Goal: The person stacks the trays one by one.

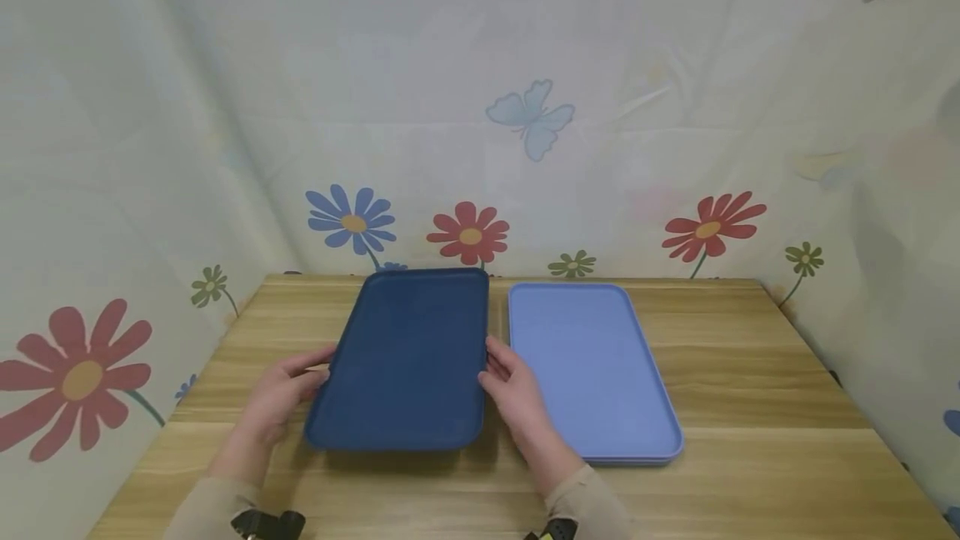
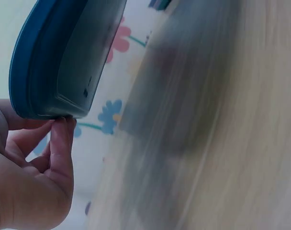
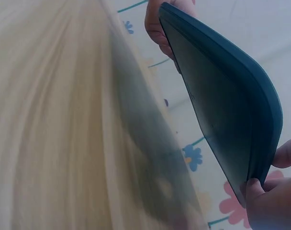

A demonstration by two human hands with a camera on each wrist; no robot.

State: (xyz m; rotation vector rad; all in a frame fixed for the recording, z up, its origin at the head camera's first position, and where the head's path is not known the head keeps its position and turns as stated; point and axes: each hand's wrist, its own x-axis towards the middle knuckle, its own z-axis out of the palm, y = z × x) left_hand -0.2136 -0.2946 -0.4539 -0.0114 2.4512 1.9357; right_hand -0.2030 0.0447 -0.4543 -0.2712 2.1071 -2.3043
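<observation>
A dark blue rectangular tray point(image 1: 411, 357) is held above the wooden table, its underside point(image 3: 222, 120) showing in the right wrist view. My left hand point(image 1: 285, 390) pinches its left edge; in the left wrist view the fingers point(image 2: 61, 148) meet the rim. On the opposite edge my right hand point(image 1: 517, 394) grips the tray with thumb and fingers. To the right of it, light blue trays point(image 1: 592, 373) lie stacked on the table, close beside my right hand. How many lie in that stack I cannot tell.
The wooden table point(image 1: 750, 390) reaches back to a pale cloth backdrop point(image 1: 420, 90) printed with flowers and butterflies. Cloth also hangs along the left and right sides. The held tray casts a shadow point(image 2: 184, 96) on the tabletop.
</observation>
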